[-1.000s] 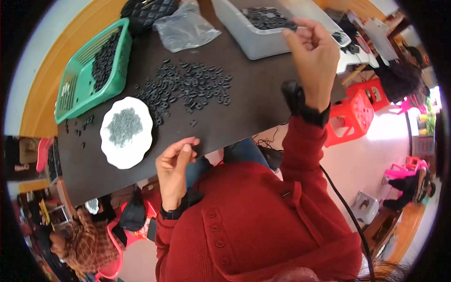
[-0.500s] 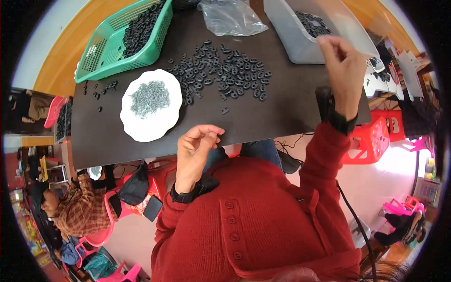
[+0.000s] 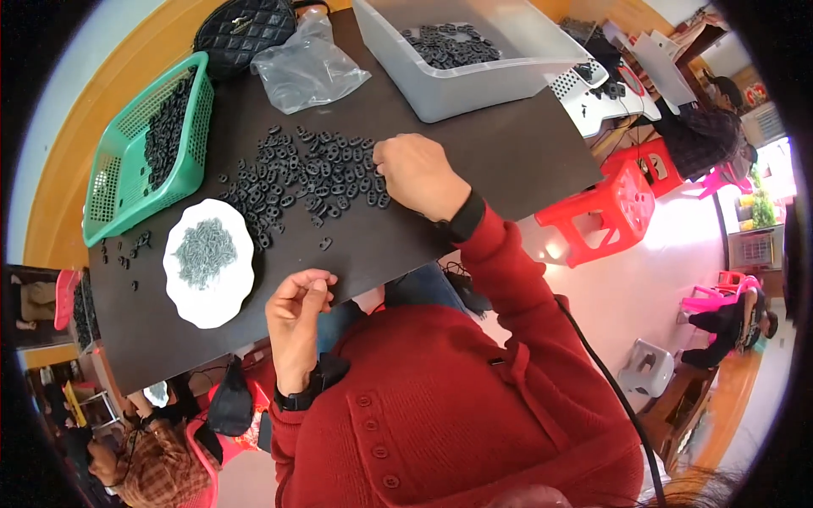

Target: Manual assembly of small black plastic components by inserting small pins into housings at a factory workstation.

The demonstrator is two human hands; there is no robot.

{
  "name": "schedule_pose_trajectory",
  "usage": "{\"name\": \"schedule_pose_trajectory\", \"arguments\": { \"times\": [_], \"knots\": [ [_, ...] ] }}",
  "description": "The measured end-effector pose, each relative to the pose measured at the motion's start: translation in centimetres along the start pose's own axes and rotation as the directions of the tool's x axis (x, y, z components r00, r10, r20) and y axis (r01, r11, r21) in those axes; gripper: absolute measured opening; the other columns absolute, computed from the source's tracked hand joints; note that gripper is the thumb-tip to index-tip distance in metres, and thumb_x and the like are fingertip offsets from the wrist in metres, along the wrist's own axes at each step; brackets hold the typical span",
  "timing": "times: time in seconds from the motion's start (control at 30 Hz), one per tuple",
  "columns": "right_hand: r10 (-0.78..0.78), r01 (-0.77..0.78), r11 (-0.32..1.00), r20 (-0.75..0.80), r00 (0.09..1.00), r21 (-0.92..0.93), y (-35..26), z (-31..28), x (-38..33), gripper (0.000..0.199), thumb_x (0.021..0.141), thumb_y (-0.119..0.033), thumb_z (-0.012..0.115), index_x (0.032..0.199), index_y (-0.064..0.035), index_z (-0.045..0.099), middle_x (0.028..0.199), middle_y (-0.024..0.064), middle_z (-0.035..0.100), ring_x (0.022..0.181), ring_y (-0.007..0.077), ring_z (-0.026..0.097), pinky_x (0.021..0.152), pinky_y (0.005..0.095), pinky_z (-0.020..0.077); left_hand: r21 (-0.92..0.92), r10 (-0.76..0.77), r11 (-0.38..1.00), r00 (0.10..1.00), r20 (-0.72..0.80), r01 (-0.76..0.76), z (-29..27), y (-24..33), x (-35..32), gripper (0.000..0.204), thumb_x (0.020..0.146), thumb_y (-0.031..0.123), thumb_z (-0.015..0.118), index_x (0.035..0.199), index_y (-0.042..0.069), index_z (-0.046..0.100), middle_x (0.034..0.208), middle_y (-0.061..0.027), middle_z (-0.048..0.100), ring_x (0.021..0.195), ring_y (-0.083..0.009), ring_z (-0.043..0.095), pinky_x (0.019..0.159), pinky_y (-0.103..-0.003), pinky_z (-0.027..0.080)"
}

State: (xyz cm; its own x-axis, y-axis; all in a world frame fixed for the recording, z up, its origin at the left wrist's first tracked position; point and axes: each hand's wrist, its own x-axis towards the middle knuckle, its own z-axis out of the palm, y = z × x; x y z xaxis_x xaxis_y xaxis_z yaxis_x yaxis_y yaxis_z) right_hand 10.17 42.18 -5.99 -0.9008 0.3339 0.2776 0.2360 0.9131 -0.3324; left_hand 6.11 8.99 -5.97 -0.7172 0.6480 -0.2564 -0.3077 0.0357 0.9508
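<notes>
My left hand hovers by the table's near edge, thumb and fingertips pinched together; whatever is between them is too small to make out. At the right side of a loose pile of small black two-holed oval pieces, my right hand is curled with its back up. Its fingertips reach the outermost pieces and are partly hidden, so what they grip does not show. A single black piece lies apart, just beyond my left hand. Left of that hand sits a white scalloped plate heaped with thin grey spring-like bits.
A green basket holding black pieces stands at the left. Farther back are a clear plastic bag, a black quilted bag and a translucent bin with more pieces. Red stools stand right; another person sits lower left.
My right hand has come from above the translucent bin down to the pile's right edge. My left hand keeps its pinch. The whole view has shifted and turned.
</notes>
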Motion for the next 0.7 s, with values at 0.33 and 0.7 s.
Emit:
{"name": "schedule_pose_trajectory", "arguments": {
  "times": [0.33, 0.7],
  "knots": [
    [0.045, -0.048, 0.998, 0.069, 0.997, 0.047, -0.9, -1.7, -0.5, 0.014, 0.086, -0.007, 0.081, 0.097, 0.0011, 0.078, 0.092, 0.0246, 0.076, 0.099, 0.0451, 0.074, 0.086, 0.0521, 0.058, -0.026, -0.005, 1.0, 0.999, -0.032, 0.004, -0.1, 0.1, -0.1, 0.018, 0.11, 0.015, 0.075, 0.119, 0.0, 0.078, 0.109, -0.0068, 0.081, 0.086, -0.0075, 0.065, 0.078, -0.024, 0.052],
    [0.09, -0.093, 0.993, 0.043, 0.995, 0.071, -1.3, -2.8, -0.2, 0.018, 0.086, -0.007, 0.082, 0.097, 0.0009, 0.069, 0.09, 0.0215, 0.075, 0.094, 0.0457, 0.074, 0.083, 0.0523, 0.0574, -0.034, 0.013, 0.999, 1.0, 0.001, -0.013, 0.6, 1.4, -0.3, 0.017, 0.111, 0.017, 0.073, 0.12, 0.004, 0.076, 0.11, -0.0046, 0.078, 0.083, -0.0076, 0.061, 0.078, -0.025, 0.049]
  ]
}}
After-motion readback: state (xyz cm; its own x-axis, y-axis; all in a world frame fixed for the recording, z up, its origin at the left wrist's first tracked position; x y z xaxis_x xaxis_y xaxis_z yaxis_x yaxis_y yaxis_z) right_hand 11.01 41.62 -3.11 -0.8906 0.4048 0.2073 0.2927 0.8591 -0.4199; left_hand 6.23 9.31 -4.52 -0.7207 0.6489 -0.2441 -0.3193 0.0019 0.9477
